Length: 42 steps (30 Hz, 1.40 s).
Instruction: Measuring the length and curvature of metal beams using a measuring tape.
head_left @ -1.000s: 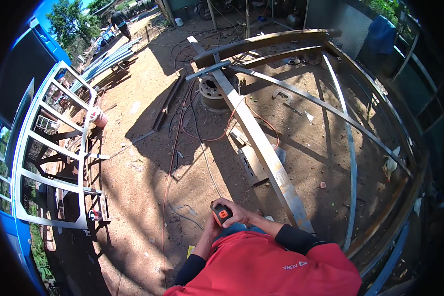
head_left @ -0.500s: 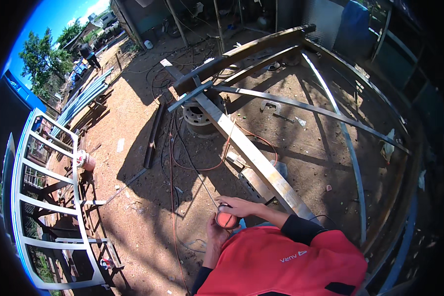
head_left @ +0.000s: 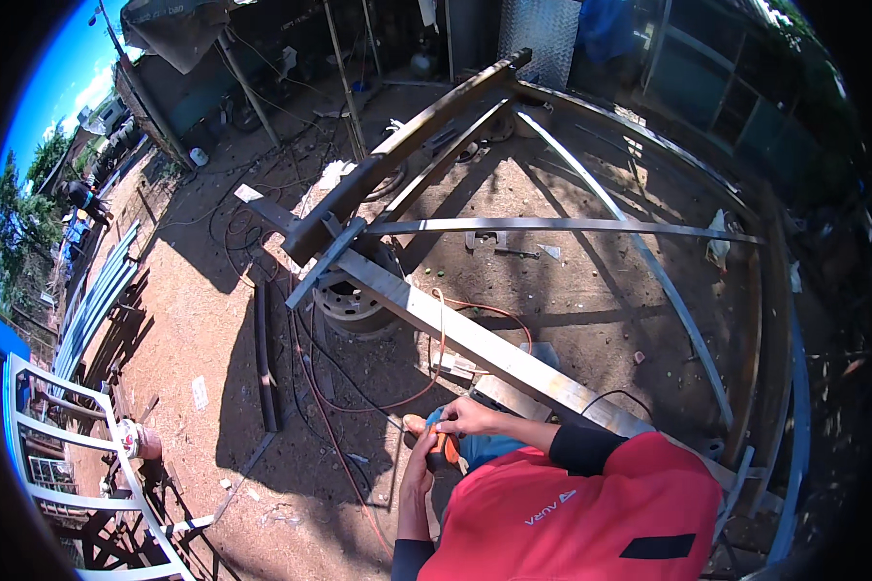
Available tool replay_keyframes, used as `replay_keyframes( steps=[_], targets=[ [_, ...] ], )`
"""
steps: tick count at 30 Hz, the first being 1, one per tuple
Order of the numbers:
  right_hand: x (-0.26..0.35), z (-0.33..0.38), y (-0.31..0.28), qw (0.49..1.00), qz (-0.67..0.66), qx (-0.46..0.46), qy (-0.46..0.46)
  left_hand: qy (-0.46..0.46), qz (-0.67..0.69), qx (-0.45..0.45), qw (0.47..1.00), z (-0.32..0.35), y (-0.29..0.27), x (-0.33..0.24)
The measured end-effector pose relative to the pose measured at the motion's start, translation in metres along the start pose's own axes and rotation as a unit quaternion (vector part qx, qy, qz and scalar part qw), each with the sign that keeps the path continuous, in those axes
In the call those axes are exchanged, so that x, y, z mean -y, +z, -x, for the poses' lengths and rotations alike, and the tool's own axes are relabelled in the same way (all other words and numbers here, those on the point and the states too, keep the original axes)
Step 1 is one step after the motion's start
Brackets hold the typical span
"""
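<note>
Both my hands are together just in front of my red shirt (head_left: 572,513). My left hand (head_left: 420,473) grips a small orange and black tape measure (head_left: 444,450) from below. My right hand (head_left: 468,417), at the end of a black sleeve, reaches in from the right and touches its top with the fingertips. The tool's body is mostly hidden by my fingers. A long flat steel beam (head_left: 484,344) runs diagonally just beyond my hands, over the dirt ground.
The beam rests on a wheel rim (head_left: 349,302). Red and black cables (head_left: 334,387) trail across the dirt. A curved steel frame (head_left: 649,261) spans the right side. A white metal gate frame (head_left: 68,465) and stacked metal strips (head_left: 97,300) lie left. A person (head_left: 82,198) stands far off.
The view has swung up and to the right, so the beam and wheel rim sit nearer the centre. Both hands stayed on the tape measure, my right hand now over its top.
</note>
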State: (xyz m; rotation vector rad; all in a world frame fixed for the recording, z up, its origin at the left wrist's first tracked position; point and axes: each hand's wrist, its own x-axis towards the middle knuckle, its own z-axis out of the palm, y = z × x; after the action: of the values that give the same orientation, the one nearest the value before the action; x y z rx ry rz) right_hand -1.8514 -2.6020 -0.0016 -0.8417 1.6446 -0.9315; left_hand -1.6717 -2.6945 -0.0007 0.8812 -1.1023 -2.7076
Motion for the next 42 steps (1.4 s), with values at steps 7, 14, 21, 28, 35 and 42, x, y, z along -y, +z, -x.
replay_keyframes(
  steps=[7,14,21,28,35,42],
  targets=[
    [0.022,-0.209,0.035,0.985,-0.127,0.067,0.091,-0.135,0.03,-0.092,0.986,-0.087,-0.182,-0.061],
    [0.148,-0.412,0.02,0.968,-0.237,0.082,0.033,-0.196,0.019,-0.063,0.978,-0.1,-0.273,-0.234],
    [0.206,-0.49,-0.147,0.917,-0.36,-0.167,-0.036,-0.418,-0.03,-0.169,0.892,-0.006,-0.428,-0.277],
    [0.143,-0.356,-0.281,0.761,-0.437,-0.476,-0.064,-0.279,-0.383,0.161,0.865,-0.027,-0.495,-0.33],
    [0.136,-0.325,-0.178,0.745,-0.398,-0.533,-0.048,-0.285,-0.495,0.042,0.82,-0.183,-0.436,-0.398],
    [0.149,-0.392,0.004,0.799,-0.334,-0.493,0.078,-0.226,-0.467,0.165,0.839,-0.238,-0.35,-0.396]
  ],
)
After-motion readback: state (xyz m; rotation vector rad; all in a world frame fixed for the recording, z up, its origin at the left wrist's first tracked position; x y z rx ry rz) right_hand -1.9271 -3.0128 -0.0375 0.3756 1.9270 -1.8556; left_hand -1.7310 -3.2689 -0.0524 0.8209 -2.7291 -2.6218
